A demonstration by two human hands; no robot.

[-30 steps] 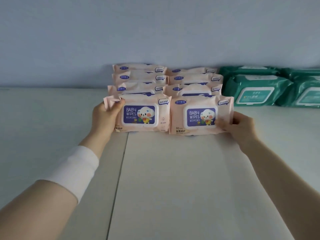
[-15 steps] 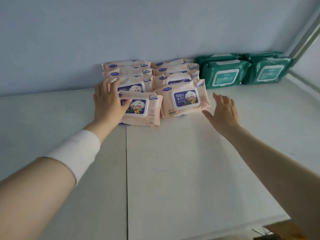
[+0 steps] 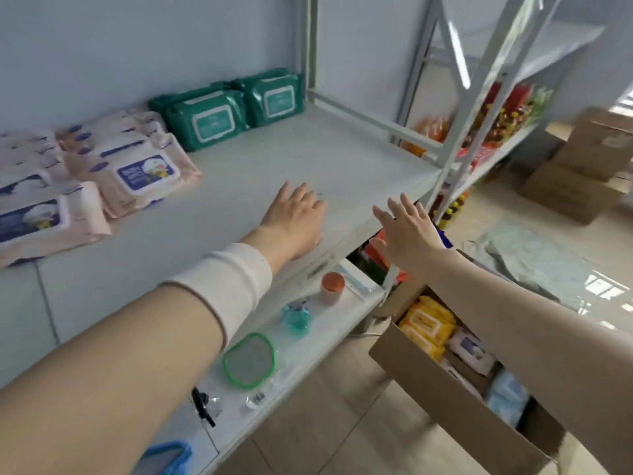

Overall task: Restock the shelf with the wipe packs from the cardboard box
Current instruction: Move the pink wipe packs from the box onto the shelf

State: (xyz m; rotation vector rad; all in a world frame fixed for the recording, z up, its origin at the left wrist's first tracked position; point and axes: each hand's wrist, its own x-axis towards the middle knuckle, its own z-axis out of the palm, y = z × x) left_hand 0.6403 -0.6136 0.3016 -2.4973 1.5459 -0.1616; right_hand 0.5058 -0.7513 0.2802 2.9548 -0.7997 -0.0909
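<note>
Below my right grip [image 3: 407, 231], released like my left grip [image 3: 294, 221], the wipe packs [image 3: 428, 325] look soft and light; I grasp across the width.

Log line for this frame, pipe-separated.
left hand: open, empty, over white shelf | right hand: open, empty, past shelf edge | pink wipe packs: on shelf | yellow wipe packs: in brown cardboard box

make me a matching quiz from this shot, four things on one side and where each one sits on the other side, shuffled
Things:
1 pink wipe packs
2 green wipe packs
3 yellow packs
4 orange cup

Places:
a in the cardboard box
b on the lower shelf
c upper shelf, left side
d upper shelf, at the back near the post

Pairs: 1-c, 2-d, 3-a, 4-b
</note>
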